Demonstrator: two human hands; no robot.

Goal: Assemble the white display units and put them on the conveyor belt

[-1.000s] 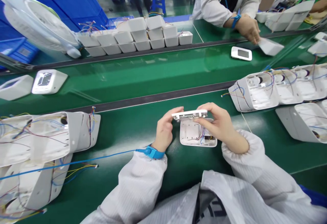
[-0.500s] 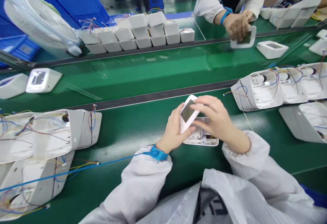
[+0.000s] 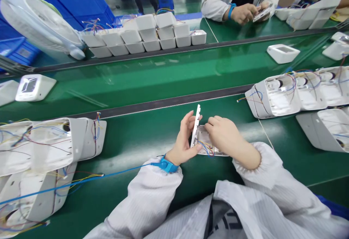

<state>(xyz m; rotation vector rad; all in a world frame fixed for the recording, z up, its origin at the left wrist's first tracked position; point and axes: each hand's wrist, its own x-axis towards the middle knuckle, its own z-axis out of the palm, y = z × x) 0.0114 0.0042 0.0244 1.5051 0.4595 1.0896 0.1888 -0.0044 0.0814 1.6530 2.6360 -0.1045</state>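
My left hand (image 3: 183,142) grips a white front panel (image 3: 195,127) between thumb and fingers; the panel stands nearly upright, edge-on to me. Below it on the green bench lies a white housing (image 3: 202,134), open side up. Thin coloured wires (image 3: 208,148) run across the housing close to my left thumb. My right hand (image 3: 224,134) is over the right part of the housing, its fingers curled together. Whatever those fingertips hold is hidden from me. A blue wrist strap (image 3: 167,164) with a cord is on my left wrist.
White housings with loose wires stand at left (image 3: 51,142) and right (image 3: 283,97). Across the green belt (image 3: 152,75), a co-worker's hands hold a white panel (image 3: 263,13) beside stacked white cases (image 3: 147,31). Finished-looking units (image 3: 35,88) sit on the belt.
The panel has turned from screen-up to edge-on in my left hand. My right hand has left its screen and closed over the housing. Units on the belt shifted left; the co-worker's panel was lifted.
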